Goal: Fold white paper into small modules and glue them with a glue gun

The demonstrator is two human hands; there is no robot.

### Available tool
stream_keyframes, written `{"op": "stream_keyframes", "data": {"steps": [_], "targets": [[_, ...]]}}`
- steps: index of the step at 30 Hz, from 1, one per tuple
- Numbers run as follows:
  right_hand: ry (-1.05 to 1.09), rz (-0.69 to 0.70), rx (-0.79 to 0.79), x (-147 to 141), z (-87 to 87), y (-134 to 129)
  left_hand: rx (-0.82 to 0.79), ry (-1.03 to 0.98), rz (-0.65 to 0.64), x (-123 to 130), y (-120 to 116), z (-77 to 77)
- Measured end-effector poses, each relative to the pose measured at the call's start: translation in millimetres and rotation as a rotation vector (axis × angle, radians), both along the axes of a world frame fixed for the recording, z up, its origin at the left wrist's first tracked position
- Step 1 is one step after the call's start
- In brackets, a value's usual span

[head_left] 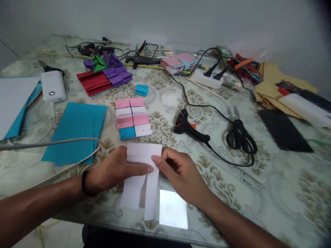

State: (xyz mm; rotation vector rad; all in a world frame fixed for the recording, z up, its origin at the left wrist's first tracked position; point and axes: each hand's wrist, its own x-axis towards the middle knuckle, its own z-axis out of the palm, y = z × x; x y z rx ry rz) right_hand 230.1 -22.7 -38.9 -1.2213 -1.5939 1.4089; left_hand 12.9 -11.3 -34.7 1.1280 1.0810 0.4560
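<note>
A creased sheet of white paper (134, 193) is held up between my two hands near the front edge of the table. My left hand (115, 168) grips its left side, thumb lying across the front, other fingers hidden behind. At the upper right edge, my right hand (181, 168) pinches the paper between thumb and curled fingers. A narrow strip along the right side stands out from the rest, folded or partly separated; I cannot tell which. Just beyond lies a block of folded pink, white and blue papers (133, 119). A bright white square (173, 209) shows beneath my right hand.
Blue sheets (74, 132) and a white power bank (53, 86) with a cable lie left. A black glue gun (191, 127), scissors (240, 137) and a dark phone (286, 131) sit right. Red folded paper (93, 82) and a power strip (207, 78) are farther back.
</note>
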Motion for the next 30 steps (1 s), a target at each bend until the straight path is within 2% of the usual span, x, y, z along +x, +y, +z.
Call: {"op": "stream_keyframes", "data": {"steps": [3, 7, 15, 21, 30], "targets": [[0.018, 0.025, -0.037, 1.3, -1.2, -0.4, 0.01, 0.016, -0.015, -1.1, 1.9, 1.9], [0.044, 0.102, -0.078, 3.0, -1.4, 0.0, 0.016, -0.07, 0.008, -0.5, 3.5, 6.3], [0.06, 0.125, -0.098, 3.2, 1.7, 2.3, 0.01, -0.108, -0.013, -2.6, 2.0, 5.1], [0.044, 0.14, -0.116, 2.3, 2.6, 2.3, 0.027, -0.081, 0.072, -1.8, 2.0, 7.4], [-0.039, 0.083, -0.06, -0.5, 0.9, -0.2, 0.04, 0.003, -0.05, -5.1, 6.8, 6.6]]}}
